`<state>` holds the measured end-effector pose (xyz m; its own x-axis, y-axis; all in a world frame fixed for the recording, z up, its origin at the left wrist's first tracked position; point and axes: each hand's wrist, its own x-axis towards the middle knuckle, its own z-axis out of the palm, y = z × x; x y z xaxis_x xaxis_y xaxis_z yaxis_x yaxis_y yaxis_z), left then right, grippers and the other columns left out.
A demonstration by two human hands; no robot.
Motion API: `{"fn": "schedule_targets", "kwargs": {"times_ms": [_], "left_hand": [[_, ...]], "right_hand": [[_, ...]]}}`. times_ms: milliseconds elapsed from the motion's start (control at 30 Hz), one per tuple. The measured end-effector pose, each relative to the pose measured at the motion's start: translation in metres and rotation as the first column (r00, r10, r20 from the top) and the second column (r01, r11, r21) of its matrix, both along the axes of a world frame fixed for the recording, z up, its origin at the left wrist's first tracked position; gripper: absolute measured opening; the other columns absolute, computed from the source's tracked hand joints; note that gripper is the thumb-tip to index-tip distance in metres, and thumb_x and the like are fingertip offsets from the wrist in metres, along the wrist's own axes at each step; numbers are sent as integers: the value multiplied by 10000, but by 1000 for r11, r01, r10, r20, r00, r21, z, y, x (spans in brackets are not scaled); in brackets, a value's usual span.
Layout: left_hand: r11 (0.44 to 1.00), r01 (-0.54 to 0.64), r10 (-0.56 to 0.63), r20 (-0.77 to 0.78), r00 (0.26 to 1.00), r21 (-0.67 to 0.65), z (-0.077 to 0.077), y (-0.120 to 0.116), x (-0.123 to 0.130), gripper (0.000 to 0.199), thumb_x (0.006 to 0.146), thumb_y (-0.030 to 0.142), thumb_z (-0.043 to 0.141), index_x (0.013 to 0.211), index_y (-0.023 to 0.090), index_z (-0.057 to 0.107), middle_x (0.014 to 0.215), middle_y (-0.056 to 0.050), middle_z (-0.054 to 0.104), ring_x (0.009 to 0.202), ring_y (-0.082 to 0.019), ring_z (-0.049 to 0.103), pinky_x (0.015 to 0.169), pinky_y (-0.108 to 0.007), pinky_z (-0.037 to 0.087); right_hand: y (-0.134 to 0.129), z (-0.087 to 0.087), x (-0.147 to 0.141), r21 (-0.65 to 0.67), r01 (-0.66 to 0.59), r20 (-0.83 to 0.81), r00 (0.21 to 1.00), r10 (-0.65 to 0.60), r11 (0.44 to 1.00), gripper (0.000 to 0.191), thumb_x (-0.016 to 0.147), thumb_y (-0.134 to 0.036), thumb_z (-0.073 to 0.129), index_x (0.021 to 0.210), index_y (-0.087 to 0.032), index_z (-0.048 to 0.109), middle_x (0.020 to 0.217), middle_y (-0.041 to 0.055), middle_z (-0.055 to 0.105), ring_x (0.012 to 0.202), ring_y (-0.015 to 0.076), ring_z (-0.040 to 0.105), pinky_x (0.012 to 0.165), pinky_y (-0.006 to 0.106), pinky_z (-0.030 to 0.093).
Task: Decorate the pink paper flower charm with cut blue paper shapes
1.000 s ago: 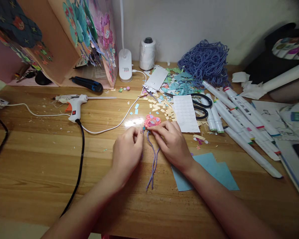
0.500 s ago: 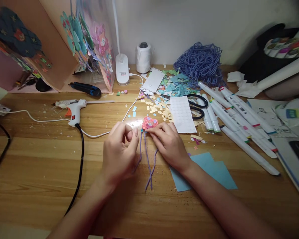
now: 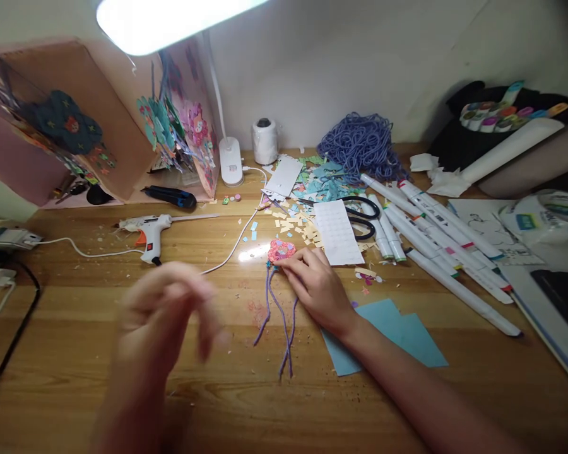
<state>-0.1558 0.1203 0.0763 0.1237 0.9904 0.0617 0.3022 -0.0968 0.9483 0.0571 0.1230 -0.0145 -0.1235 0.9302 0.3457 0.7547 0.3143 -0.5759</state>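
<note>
Two hands are held well apart over one wooden table (image 3: 250,410). The left hand (image 3: 163,315) is raised, blurred, fingers curled; whether anything is gripped cannot be told. The right hand (image 3: 319,289) is kept low, palm down. Beyond the left, one glue gun (image 3: 153,241) is seen; further back, one white lamp base (image 3: 230,161), its print too small to be read. Mid-table, one pink piece (image 3: 280,251) is pinched at its lower edge by the right fingertips, three purple cords (image 3: 262,330) spread below.
</note>
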Motion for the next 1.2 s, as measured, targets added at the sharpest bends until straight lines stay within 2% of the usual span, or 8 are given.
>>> {"fn": "schedule_targets", "kwargs": {"times_ms": [167,267,367,567,767,967,1100,1200], "left_hand": [[981,133,-182,-436,882,-141,-36,21,33,254,897,398,476,890,218,654,690,-22,678,607,-165,589,583,-260,392],[977,140,-202,-491,848,-161,-46,20,41,286,901,395,455,878,208,670,765,-49,703,693,-197,622,623,-265,393],[912,253,-352,-298,887,-324,-42,16,39,431,901,493,420,735,180,665,497,-8,588,481,-149,536,499,-220,346],[475,665,-678,243,694,-577,-28,9,35,491,810,593,529,636,145,630,402,39,471,335,-64,402,351,-164,224],[522,698,-682,251,687,-491,-39,1,52,563,812,544,555,424,163,411,373,30,447,345,-43,362,372,-173,207],[294,823,-687,492,536,-486,-45,-3,50,567,716,655,593,454,160,509,354,35,404,319,-59,330,356,-192,225],[90,869,-723,569,393,-487,-40,-7,54,528,640,669,661,615,145,596,497,20,492,432,-65,403,448,-183,324],[65,850,-697,585,413,-523,-42,-10,59,515,621,644,695,605,147,562,532,23,495,461,-58,420,471,-173,323]], "right_hand": [[-1,5,-3,63,46,-132,991,-37,997,228,930,-152,433,1055,-188,620,905,76,614,900,230,512,802,376,436],[-1,25,6,69,133,-245,963,-112,989,204,928,-165,429,1018,-188,611,919,72,627,886,219,537,754,350,443],[-5,50,33,-20,186,-280,942,-185,982,156,917,-207,471,954,-204,623,887,46,631,789,183,567,650,296,443],[-38,57,103,-408,17,151,987,49,913,115,691,-152,715,743,-213,632,778,10,652,727,192,606,616,290,443],[-50,47,120,-464,-109,50,988,149,879,93,719,-151,705,759,-220,658,830,9,663,815,195,625,682,298,468],[-44,47,125,-309,72,5,997,-74,949,125,860,-164,569,811,-216,672,889,23,655,820,179,608,729,328,463],[-46,42,131,-305,69,49,997,-57,950,114,840,-139,607,819,-218,687,895,22,660,836,181,611,743,326,468],[-47,40,127,-258,46,63,998,-31,965,113,843,-144,621,879,-219,697,901,22,660,862,180,602,758,321,468]]}}
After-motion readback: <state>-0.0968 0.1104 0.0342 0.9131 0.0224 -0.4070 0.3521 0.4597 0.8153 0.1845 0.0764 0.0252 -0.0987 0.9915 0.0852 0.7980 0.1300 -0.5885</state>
